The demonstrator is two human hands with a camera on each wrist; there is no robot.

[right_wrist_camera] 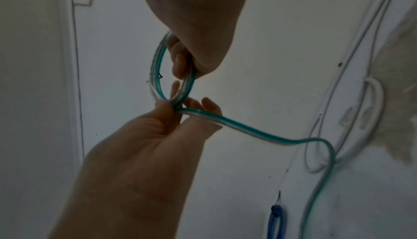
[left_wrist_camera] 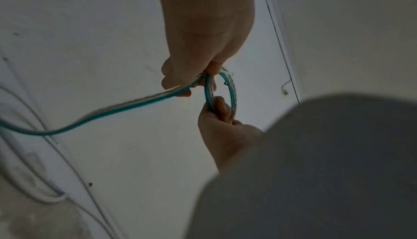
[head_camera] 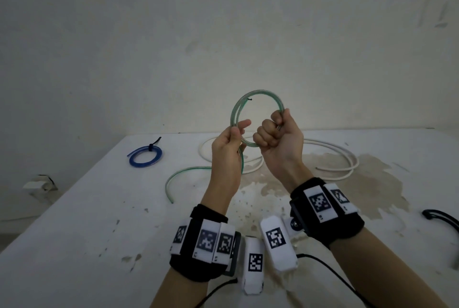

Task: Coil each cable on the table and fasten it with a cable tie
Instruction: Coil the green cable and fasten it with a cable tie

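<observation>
Green cable (head_camera: 255, 95) coil held upright btwn hands: right hand (head_camera: 278, 138) fisted round right side, left hand (head_camera: 229, 143) pinching lower-left; loose tail trails down-left onto worktop (head_camera: 99, 208).

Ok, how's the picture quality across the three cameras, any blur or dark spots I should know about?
Head view: evenly lit and fairly sharp, the green cable and blue coil read clearly, with wide-angle bending at the edges. Left wrist view: dim, and a blurred grey shape blocks the lower right. Right wrist view: dim and soft, the left hand up close out of focus.
</observation>
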